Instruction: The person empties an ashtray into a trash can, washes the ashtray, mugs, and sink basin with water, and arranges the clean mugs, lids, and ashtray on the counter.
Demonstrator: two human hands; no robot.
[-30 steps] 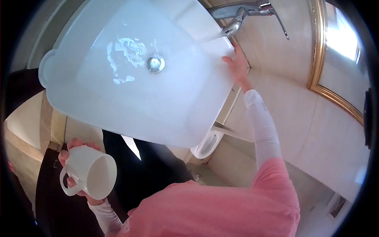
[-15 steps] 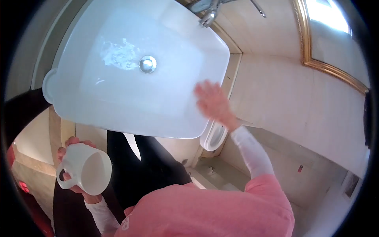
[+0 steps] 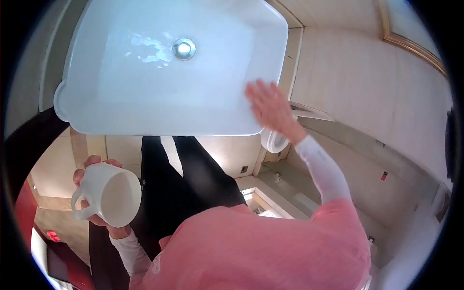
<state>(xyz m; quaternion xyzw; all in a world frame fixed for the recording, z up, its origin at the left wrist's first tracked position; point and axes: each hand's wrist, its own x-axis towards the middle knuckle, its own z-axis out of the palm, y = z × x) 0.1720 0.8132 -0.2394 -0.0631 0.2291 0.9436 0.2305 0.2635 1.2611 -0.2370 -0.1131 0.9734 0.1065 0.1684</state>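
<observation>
Mug (image 3: 108, 193), white, sits tilted at near left, its mouth turned right; my left hand (image 3: 92, 161) is wrapped around its back, beside the handle (image 3: 75, 202). I judge it light and stiff, slippery if wet, best held by that handle or round the body. Farther right, my right hand (image 3: 270, 108) has its fingers spread over the sink (image 3: 159, 116); blur hides whether they touch it. Beyond lies the drain (image 3: 184, 49), shiny patches (image 3: 155, 50) left of it.

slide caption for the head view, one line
Left hand holding a round white handled mug; open right hand near the edge of a white rectangular sink.
</observation>
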